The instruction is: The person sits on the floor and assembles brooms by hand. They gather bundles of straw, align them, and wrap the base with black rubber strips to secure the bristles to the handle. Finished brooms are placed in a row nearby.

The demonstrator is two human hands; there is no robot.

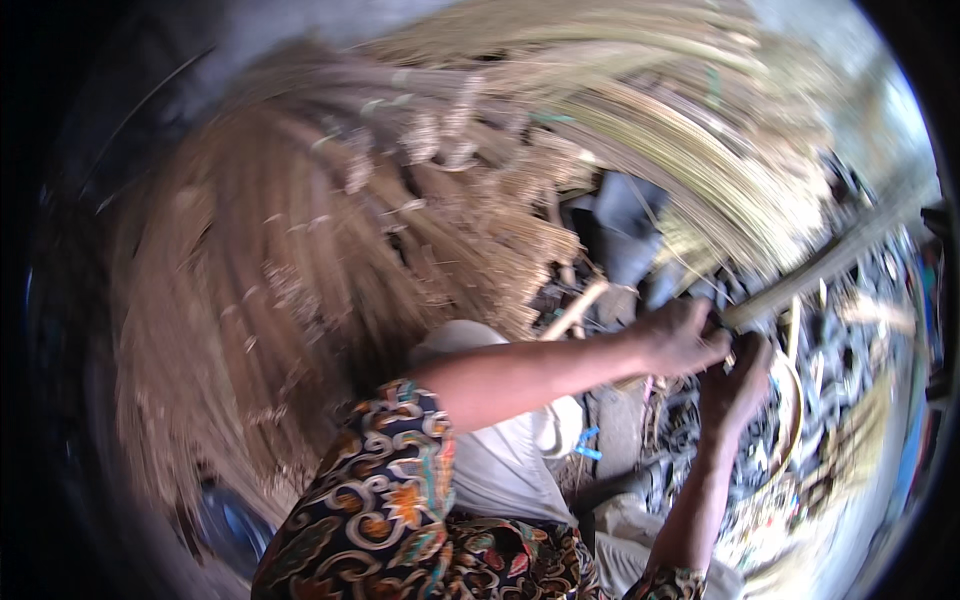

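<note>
A long, slim bundle of dry grey-green stalks (pixel 830 268) slants away to the upper right, its near end at my hands. My left hand (pixel 685 337) comes in from the left with fingers closed at that end. Just below it, my right hand (pixel 738 385) is also closed, its fingertips pressed against the underside of the bundle's end. Something small and dark shows between the two hands, too blurred to name. My fingers partly hide the bundle's tip.
Large piles of tied brown stalk bundles (pixel 300 270) fill the left, and paler greenish bundles (pixel 690 140) lie at the back. Dark, tangled strips (pixel 825 350) cover the ground at right, around a round rim (pixel 797 410). A blue clip-like thing (pixel 588 443) lies near my knee.
</note>
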